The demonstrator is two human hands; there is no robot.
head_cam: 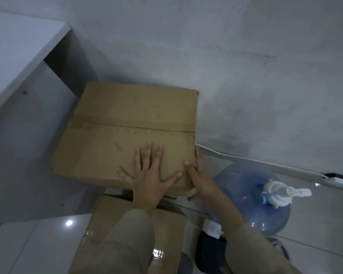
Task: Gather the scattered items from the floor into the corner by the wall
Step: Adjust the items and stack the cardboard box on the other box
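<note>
The large cardboard box (127,131) sits tucked against the wall (206,46), beside the white cabinet (18,62). Left hand (149,180) lies flat on its lid, fingers spread wide, holding nothing. Right hand (198,175) wraps the box's right edge, thumb on top. A smaller box (166,224) lies below; a blue water jug (251,194) stands alongside.

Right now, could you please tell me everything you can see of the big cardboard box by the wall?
The big cardboard box is plain brown, closed, with a strip of clear tape along its top seam. It sits against the grey wall, beside a white cabinet, raised above a second box. The left hand lies flat on its top, fingers spread; the right hand wraps its near right corner.
</note>
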